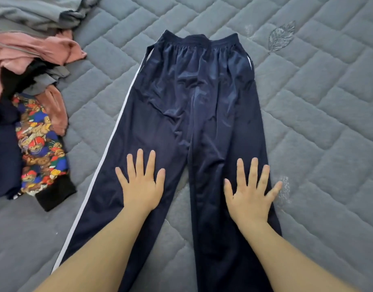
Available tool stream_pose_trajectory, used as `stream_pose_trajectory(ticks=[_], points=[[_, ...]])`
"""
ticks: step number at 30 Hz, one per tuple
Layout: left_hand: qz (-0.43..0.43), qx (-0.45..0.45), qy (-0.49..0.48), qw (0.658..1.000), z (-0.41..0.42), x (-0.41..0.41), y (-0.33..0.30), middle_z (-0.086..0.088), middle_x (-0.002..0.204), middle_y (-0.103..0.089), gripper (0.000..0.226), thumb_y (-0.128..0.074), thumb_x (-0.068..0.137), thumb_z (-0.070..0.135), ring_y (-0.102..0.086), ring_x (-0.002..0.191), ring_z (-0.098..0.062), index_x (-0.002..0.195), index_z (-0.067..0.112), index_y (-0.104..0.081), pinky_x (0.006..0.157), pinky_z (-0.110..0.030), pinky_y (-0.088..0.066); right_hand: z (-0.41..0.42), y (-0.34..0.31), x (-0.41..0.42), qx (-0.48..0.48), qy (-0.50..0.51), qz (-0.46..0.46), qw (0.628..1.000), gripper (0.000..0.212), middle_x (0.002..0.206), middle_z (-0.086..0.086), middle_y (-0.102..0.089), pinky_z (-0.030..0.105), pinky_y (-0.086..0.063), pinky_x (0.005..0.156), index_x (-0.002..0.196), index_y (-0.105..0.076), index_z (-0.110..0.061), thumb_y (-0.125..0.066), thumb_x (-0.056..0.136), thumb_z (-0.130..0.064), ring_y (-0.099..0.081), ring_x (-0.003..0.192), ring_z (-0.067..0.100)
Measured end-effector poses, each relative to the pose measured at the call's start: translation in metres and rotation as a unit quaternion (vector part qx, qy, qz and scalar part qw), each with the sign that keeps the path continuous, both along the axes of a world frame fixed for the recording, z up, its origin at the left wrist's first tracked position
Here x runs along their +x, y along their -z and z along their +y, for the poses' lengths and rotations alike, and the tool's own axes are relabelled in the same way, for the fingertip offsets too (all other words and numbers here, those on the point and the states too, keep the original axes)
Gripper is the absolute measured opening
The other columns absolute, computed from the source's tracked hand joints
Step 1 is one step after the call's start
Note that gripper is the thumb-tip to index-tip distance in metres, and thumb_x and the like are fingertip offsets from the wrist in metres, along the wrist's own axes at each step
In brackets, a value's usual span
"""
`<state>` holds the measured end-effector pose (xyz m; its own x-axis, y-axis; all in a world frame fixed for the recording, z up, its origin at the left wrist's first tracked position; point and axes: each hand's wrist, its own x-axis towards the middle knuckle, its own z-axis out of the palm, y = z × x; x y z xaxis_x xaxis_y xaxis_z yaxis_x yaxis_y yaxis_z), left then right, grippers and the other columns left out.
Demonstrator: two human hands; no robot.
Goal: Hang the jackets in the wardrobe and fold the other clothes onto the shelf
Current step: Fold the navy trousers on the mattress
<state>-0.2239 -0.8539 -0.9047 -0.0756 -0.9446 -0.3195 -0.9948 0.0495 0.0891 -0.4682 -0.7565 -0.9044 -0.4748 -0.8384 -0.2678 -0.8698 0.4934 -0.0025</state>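
Quilted bed [307, 102], flat hands [141, 182] on trousers [198, 98]

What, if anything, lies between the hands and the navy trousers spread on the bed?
Nothing visible. The left hand and right hand lie flat with straight fingers directly on the navy trousers, one per leg. The clothes pile sits apart, off to the left.

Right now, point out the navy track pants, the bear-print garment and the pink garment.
navy track pants [202, 98]: head view, on the seat below the waistband.
bear-print garment [41, 152]: head view, middle of the printed panel.
pink garment [33, 49]: head view, upper fold in the pile.
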Motion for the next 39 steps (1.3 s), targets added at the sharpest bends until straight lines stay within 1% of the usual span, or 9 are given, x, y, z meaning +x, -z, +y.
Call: stream_pose_trajectory(ticks=[8, 11, 14, 20, 25, 27, 30, 32, 39], points=[[-0.008, 0.103, -0.132, 0.986, 0.108, 0.117, -0.023, 0.009, 0.164, 0.021, 0.072, -0.018, 0.093, 0.073, 0.021, 0.150, -0.017, 0.151, 0.048, 0.017, 0.114, -0.069, 0.003, 0.049, -0.049, 0.125, -0.014, -0.134, -0.083, 0.987, 0.083, 0.155, 0.022, -0.031, 0.056, -0.026, 0.116, 0.149, -0.036, 0.000, -0.066, 0.073, -0.014, -0.033, 0.142, 0.038], [-0.028, 0.085, -0.210, 0.974, 0.152, 0.170, -0.036, 0.000, 0.164, -0.003, 0.084, -0.035, 0.089, 0.075, -0.005, 0.150, -0.026, 0.156, 0.039, 0.000, 0.113, -0.063, -0.016, 0.020, -0.060, 0.178, -0.087, -0.188, -0.130, 0.970, 0.070, 0.136, 0.020, -0.053, 0.049, -0.043, 0.103, 0.138, -0.052, 0.000, -0.067, 0.070, -0.009, -0.053, 0.121, 0.039], [0.039, 0.064, -0.323, 0.944, 0.177, 0.207, -0.044, -0.009, 0.137, -0.047, 0.075, -0.065, 0.082, 0.060, -0.042, 0.126, -0.034, 0.139, 0.019, -0.041, 0.098, -0.050, -0.040, -0.005, -0.062, 0.235, -0.016, -0.266, -0.162, 0.950, 0.033, 0.117, 0.009, -0.056, 0.039, -0.043, 0.087, 0.118, -0.063, -0.009, -0.053, 0.087, -0.019, -0.053, 0.103, 0.031], [0.299, 0.215, -0.401, 0.839, 0.170, 0.263, -0.077, -0.011, 0.078, -0.059, 0.007, -0.059, 0.080, 0.005, -0.055, 0.072, -0.023, 0.086, 0.004, -0.055, 0.065, -0.033, -0.042, -0.063, -0.068, 0.335, 0.179, -0.044, -0.410, 0.893, 0.035, 0.086, 0.005, -0.056, 0.036, -0.047, 0.071, 0.086, -0.053, -0.010, -0.042, 0.094, -0.043, -0.054, 0.084, 0.028], [0.619, 0.299, -0.422, 0.590, 0.167, 0.324, -0.119, -0.015, 0.091, -0.065, 0.033, -0.067, 0.068, 0.005, -0.065, 0.079, -0.023, 0.099, 0.012, -0.061, 0.066, -0.029, -0.052, -0.099, -0.072, 0.397, 0.282, 0.043, -0.418, 0.862, 0.068, 0.084, 0.010, -0.065, 0.030, -0.047, 0.053, 0.088, -0.059, -0.008, -0.052, 0.076, -0.074, -0.062, 0.072, 0.026], [0.570, 0.350, -0.421, 0.613, 0.170, 0.340, -0.118, -0.013, 0.091, -0.067, 0.023, -0.073, 0.077, 0.010, -0.066, 0.081, -0.022, 0.099, 0.010, -0.064, 0.072, -0.034, -0.054, -0.097, -0.064, 0.413, 0.304, 0.008, -0.377, 0.875, 0.047, 0.076, 0.009, -0.063, 0.028, -0.048, 0.054, 0.084, -0.059, -0.008, -0.055, 0.082, -0.055, -0.060, 0.064, 0.026], [0.292, 0.360, -0.377, 0.802, 0.171, 0.357, -0.102, -0.009, 0.096, -0.072, 0.025, -0.072, 0.084, 0.028, -0.069, 0.087, -0.026, 0.099, 0.008, -0.067, 0.089, -0.046, -0.056, -0.087, -0.048, 0.421, 0.306, -0.017, -0.304, 0.902, 0.024, 0.072, 0.012, -0.067, 0.032, -0.057, 0.067, 0.083, -0.060, -0.005, -0.049, 0.087, -0.026, -0.061, 0.060, 0.027], [0.177, 0.360, -0.329, 0.855, 0.169, 0.362, -0.097, -0.006, 0.096, -0.072, 0.026, -0.069, 0.080, 0.034, -0.070, 0.089, -0.025, 0.097, 0.013, -0.069, 0.089, -0.043, -0.056, -0.085, -0.037, 0.418, 0.285, 0.002, -0.314, 0.905, 0.024, 0.070, 0.014, -0.067, 0.034, -0.058, 0.070, 0.080, -0.060, -0.001, -0.051, 0.089, -0.022, -0.062, 0.060, 0.027], [0.230, 0.491, -0.315, 0.779, 0.159, 0.311, -0.126, -0.015, 0.078, -0.071, 0.018, -0.067, 0.084, 0.012, -0.071, 0.060, -0.026, 0.099, 0.002, -0.064, 0.052, -0.032, -0.057, -0.084, -0.058, 0.378, 0.282, 0.060, -0.443, 0.849, 0.016, 0.076, 0.016, -0.058, 0.029, -0.052, 0.037, 0.088, -0.049, -0.002, -0.040, 0.096, -0.013, -0.062, 0.055, 0.026]])
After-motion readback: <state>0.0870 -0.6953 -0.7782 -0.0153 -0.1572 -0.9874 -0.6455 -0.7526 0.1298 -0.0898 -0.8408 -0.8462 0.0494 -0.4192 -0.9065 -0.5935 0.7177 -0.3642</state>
